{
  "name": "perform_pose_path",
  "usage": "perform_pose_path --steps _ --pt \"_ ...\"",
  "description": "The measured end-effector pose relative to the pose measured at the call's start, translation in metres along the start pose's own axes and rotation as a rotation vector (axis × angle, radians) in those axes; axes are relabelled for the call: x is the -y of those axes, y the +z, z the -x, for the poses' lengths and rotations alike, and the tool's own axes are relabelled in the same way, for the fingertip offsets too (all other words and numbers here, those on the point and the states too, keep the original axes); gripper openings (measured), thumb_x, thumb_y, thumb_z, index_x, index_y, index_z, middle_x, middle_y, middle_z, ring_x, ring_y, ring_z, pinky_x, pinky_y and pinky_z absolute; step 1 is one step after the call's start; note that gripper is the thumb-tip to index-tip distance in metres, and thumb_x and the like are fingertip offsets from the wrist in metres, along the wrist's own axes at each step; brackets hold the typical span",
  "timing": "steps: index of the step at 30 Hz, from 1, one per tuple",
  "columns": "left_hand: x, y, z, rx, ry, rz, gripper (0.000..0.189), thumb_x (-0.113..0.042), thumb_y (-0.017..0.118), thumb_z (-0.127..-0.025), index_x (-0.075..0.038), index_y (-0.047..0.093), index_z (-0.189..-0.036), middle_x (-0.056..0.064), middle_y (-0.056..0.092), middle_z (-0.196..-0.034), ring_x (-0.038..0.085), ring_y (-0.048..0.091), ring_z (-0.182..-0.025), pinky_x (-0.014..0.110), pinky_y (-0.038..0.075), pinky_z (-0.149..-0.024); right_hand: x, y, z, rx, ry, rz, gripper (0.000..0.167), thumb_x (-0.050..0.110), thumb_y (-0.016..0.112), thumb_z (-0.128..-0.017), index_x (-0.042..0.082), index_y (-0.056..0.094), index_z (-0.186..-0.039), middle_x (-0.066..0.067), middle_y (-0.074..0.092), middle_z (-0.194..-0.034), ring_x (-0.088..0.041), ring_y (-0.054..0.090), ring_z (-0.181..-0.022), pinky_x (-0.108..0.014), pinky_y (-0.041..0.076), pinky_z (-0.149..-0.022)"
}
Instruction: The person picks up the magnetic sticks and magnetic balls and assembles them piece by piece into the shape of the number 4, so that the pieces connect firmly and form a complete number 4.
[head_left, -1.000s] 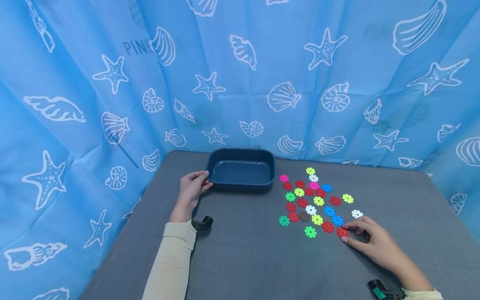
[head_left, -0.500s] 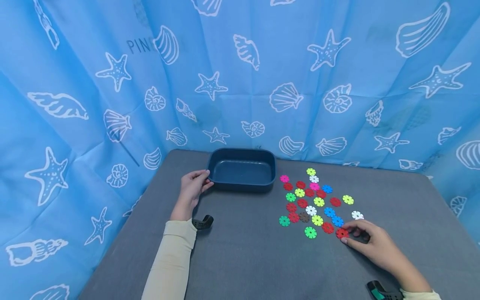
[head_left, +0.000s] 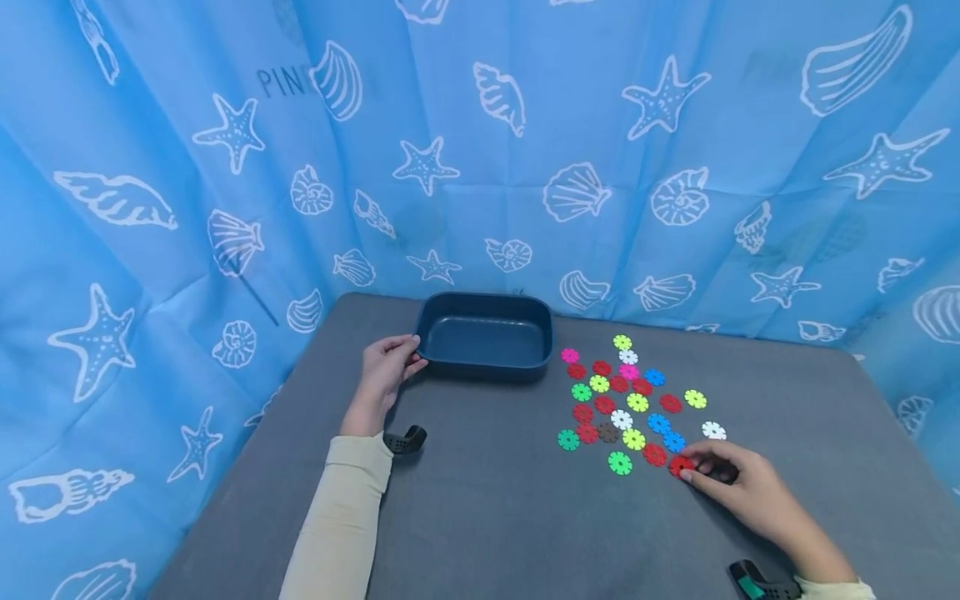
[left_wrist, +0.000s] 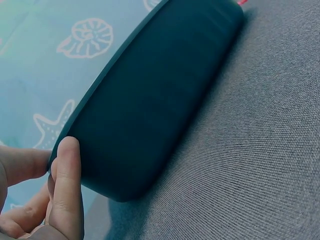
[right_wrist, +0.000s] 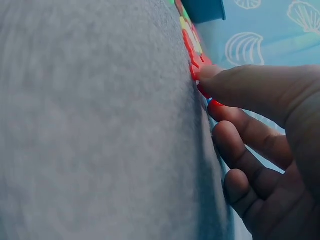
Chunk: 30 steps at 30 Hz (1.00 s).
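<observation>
In the head view, a dark blue rectangular bin (head_left: pixel 483 371) stands at the back of the table. My left hand (head_left: pixel 382 379) pinches its left end; the left wrist view shows a thumb and fingers (left_wrist: pixel 69 175) at the rim. Right of the bin lie several flat notched plastic discs in red, yellow, blue, green, white, pink and brown. Nearest me, my right hand (head_left: pixel 750 487) pinches a red notched disc (head_left: pixel 679 466) by its edge between thumb and index finger. Close beside it lie another red disc (head_left: pixel 654 454) and a blue disc (head_left: pixel 673 442).
A grey cloth covers the table (head_left: pixel 495 500). Behind it and to the left hangs a blue curtain (head_left: pixel 465 208) with white shells and starfish. A white disc (head_left: pixel 714 430) lies just beyond the right hand, and a green disc (head_left: pixel 620 463) marks the cluster's front.
The right thumb and index finger have drawn closer together on the red disc, which has shifted slightly left. The left hand stays on the bin. The head view has tilted a little.
</observation>
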<state>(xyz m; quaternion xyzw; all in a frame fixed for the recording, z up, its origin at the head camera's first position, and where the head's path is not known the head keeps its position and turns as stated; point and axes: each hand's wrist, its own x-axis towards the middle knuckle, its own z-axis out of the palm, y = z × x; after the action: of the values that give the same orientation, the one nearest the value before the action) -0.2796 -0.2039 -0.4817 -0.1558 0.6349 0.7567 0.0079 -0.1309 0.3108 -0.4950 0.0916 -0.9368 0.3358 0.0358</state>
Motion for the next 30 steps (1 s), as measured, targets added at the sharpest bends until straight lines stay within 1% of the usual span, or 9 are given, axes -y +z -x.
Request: perform_pose_path --steps 8,15,19,27,30 --pt "-0.003 -0.001 0.000 0.012 0.004 0.002 0.040 -0.025 0.072 -0.104 -0.001 0.065 -0.135 0.011 0.058 -0.115 0.015 0.065 -0.091 0.026 0.065 -0.089 0.006 0.002 -0.004 -0.011 -0.039 -0.054 0.022 0.006 0.085 -0.090 0.010 0.076 -0.109 0.003 0.072 -0.091 -0.002 0.061 -0.073 -0.022 0.054 -0.059" --pt "-0.001 0.000 0.000 0.015 0.007 0.011 0.039 -0.022 0.071 -0.104 0.001 0.065 -0.134 0.011 0.058 -0.114 0.015 0.065 -0.090 0.027 0.066 -0.089 0.005 0.002 -0.005 0.027 -0.067 -0.136 0.021 0.005 0.082 -0.093 0.008 0.076 -0.113 -0.004 0.076 -0.094 -0.005 0.067 -0.075 -0.022 0.059 -0.062" --pt "-0.001 0.001 0.000 0.025 0.019 0.020 0.038 -0.020 0.070 -0.105 0.003 0.064 -0.135 0.013 0.058 -0.115 0.015 0.064 -0.089 0.028 0.066 -0.089 0.006 0.002 -0.006 0.041 -0.074 -0.155 0.021 0.004 0.079 -0.095 0.008 0.076 -0.115 0.000 0.076 -0.095 -0.005 0.068 -0.076 -0.022 0.059 -0.063" --pt "-0.001 0.000 0.001 0.017 0.006 0.006 0.039 -0.022 0.069 -0.105 0.002 0.063 -0.136 0.013 0.058 -0.118 0.015 0.064 -0.091 0.028 0.066 -0.091 0.013 0.001 -0.010 0.052 -0.077 -0.182 0.021 0.003 0.079 -0.095 0.006 0.075 -0.115 0.005 0.075 -0.094 -0.005 0.068 -0.078 -0.023 0.060 -0.065" --pt "0.000 0.000 0.001 0.015 0.004 0.001 0.039 -0.023 0.070 -0.105 0.001 0.063 -0.136 0.014 0.058 -0.119 0.015 0.065 -0.092 0.027 0.065 -0.091 0.015 0.001 -0.011 0.051 -0.091 -0.193 0.020 0.003 0.078 -0.095 0.006 0.075 -0.114 0.003 0.075 -0.093 -0.006 0.069 -0.078 -0.023 0.059 -0.064"
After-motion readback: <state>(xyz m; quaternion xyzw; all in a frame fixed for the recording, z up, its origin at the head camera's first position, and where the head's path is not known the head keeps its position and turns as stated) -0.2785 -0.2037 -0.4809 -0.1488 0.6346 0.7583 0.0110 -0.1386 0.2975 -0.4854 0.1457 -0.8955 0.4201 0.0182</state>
